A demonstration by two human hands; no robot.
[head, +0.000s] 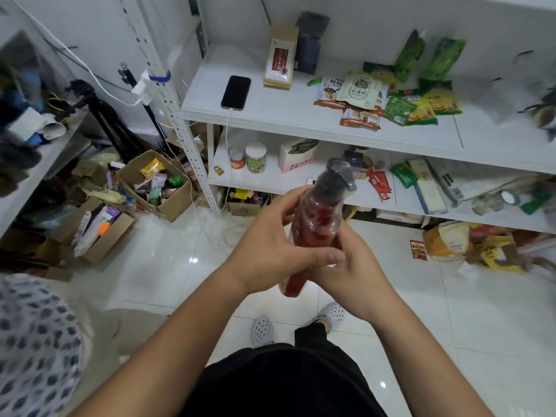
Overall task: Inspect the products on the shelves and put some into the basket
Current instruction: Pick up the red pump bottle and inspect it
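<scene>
Both hands, the left hand (270, 245) and the right hand (352, 266), grip a red bottle (316, 218) with a dark cap, tilted above the glossy white tile floor (168, 266). White shelves (301, 115) ahead hold snack packets (358, 97), a phone (236, 92) and jars (255, 158); open cardboard boxes (156, 182) crowd the floor at left.

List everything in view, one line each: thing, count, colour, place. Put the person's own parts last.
bottle: one, red with dark cap, held in both hands
phone: one, black, top shelf, plugged in
brown box: one, top shelf, leaning at the back
snack packets: many, green, yellow, orange, top shelf
jars: two, red and green labels, middle shelf
padlock: one, brass, middle shelf
cardboard boxes: several, brown, on the floor at left
tripod: one, black, left
left hand: grips bottle
right hand: grips bottle
</scene>
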